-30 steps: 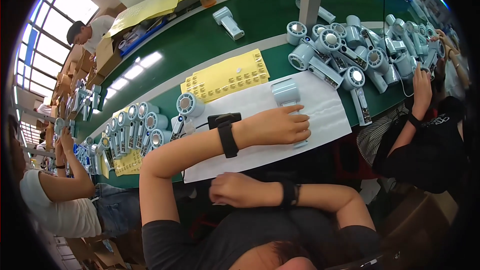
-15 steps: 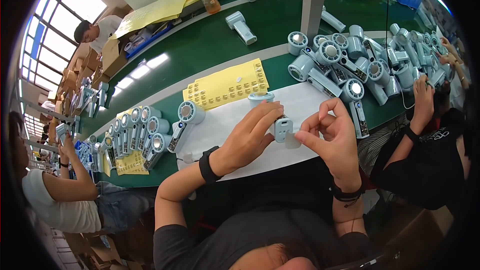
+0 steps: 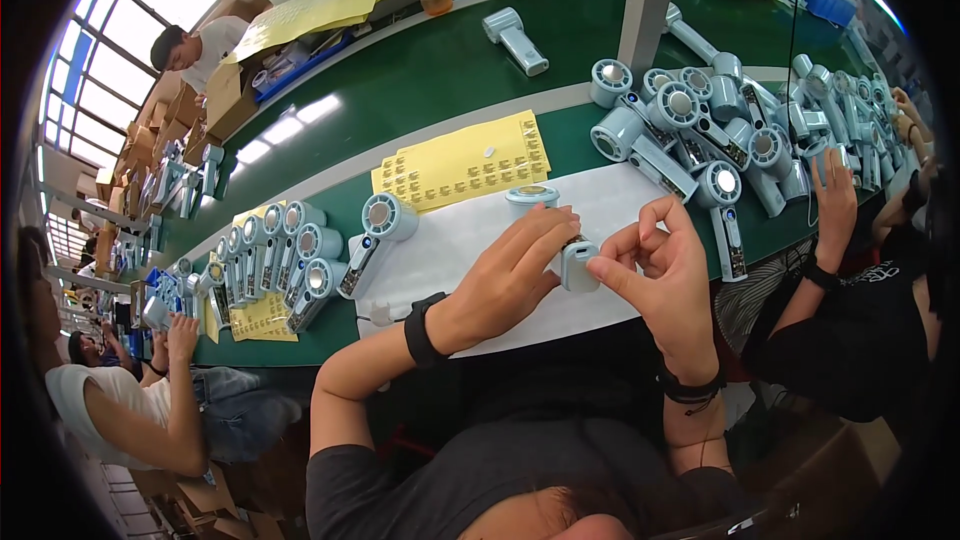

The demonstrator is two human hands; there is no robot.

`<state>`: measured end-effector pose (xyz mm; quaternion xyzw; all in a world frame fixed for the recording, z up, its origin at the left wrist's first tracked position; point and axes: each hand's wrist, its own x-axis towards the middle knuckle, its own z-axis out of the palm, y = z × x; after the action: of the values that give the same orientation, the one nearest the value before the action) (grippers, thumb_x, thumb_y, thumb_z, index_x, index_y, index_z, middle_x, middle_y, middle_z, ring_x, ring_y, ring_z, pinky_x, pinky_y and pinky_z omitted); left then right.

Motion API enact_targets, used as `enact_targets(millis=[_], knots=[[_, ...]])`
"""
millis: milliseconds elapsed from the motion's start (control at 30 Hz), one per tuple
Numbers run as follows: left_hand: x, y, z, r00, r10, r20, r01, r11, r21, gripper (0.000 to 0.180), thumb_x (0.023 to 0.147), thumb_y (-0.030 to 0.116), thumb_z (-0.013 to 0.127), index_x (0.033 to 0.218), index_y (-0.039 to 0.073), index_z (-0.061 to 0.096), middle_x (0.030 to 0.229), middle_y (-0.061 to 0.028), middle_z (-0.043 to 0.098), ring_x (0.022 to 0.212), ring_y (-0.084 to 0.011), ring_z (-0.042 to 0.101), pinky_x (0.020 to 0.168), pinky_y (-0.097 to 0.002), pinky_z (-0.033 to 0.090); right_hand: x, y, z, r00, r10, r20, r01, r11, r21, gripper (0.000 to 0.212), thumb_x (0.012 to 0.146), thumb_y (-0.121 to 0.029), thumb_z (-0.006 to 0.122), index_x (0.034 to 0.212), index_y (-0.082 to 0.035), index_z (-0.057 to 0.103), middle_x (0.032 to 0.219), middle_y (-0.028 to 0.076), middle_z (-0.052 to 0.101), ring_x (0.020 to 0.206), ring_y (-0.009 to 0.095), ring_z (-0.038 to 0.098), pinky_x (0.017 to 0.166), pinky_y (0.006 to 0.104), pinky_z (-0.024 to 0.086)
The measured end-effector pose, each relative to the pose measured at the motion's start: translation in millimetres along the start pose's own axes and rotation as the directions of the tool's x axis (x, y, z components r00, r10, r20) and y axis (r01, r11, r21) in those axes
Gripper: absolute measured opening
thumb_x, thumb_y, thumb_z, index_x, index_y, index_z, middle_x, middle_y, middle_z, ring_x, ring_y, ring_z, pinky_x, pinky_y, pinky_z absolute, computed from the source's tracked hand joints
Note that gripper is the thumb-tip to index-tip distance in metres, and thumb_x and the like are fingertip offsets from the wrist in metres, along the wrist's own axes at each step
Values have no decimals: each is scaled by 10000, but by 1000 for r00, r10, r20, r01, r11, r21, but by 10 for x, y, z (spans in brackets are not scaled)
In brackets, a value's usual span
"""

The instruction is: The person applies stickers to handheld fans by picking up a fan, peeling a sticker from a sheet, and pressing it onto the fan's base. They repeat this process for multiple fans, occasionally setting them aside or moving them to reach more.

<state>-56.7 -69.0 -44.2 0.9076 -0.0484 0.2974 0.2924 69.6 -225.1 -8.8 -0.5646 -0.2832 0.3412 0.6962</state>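
My left hand (image 3: 508, 268) is wrapped round the handle of a light blue handheld fan (image 3: 531, 196). The fan's round head points away from me, and the butt of its handle faces me with a small slot in it. Against that butt lies a small pale, see-through sticker (image 3: 579, 279), pinched at its edge by the thumb and fingers of my right hand (image 3: 655, 275). Most of the handle is hidden behind my left fingers. Just left of my left hand, another fan (image 3: 388, 217) lies with its circuit board exposed.
White paper (image 3: 440, 270) covers the bench before me, with yellow label sheets (image 3: 465, 165) beyond it. A row of fans (image 3: 300, 220) lies at left; a large heap of fans (image 3: 675, 108) fills the right beside a metal post (image 3: 648, 15). Co-workers sit on both sides.
The pale sticker has come up from beside the handle's butt onto its face and now covers the small holes there. Both hands stay nearly in place.
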Motion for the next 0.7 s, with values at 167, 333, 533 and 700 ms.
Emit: enact_targets(millis=[167,333,533,700], knots=[[-15,-3,0,1000,-5,-1,5,1000,-7,733,615,-150,749,1289,7,510,1274,-187,602,1170,-376,594,1068,-484,454,-13,-10,23,1000,-6,2,6,1000,-30,472,791,70,753,970,-111,356,835,68,647,708,39,503,658,175,402],[-19,-13,18,1000,-7,-2,7,1000,-13,740,620,-155,744,1301,6,504,1276,-187,599,1174,-376,592,1069,-488,452,-19,17,44,999,-31,-28,29,998,-54,476,788,24,783,968,-101,361,826,60,654,694,29,469,644,179,397],[-27,12,5,1000,-6,-3,6,1000,-17,722,634,-157,732,1301,3,506,1282,-187,596,1181,-377,591,1069,-489,452,-42,7,83,997,-47,-54,43,996,-81,465,785,34,770,964,-98,361,813,47,637,693,45,469,655,194,405],[-26,35,-12,1000,1,-6,-1,1000,6,702,646,-152,726,1296,-2,509,1288,-186,594,1193,-378,586,1074,-488,447,-85,26,153,986,-130,-103,110,977,-184,448,783,44,755,953,-90,362,807,41,626,690,52,465,664,210,414]])
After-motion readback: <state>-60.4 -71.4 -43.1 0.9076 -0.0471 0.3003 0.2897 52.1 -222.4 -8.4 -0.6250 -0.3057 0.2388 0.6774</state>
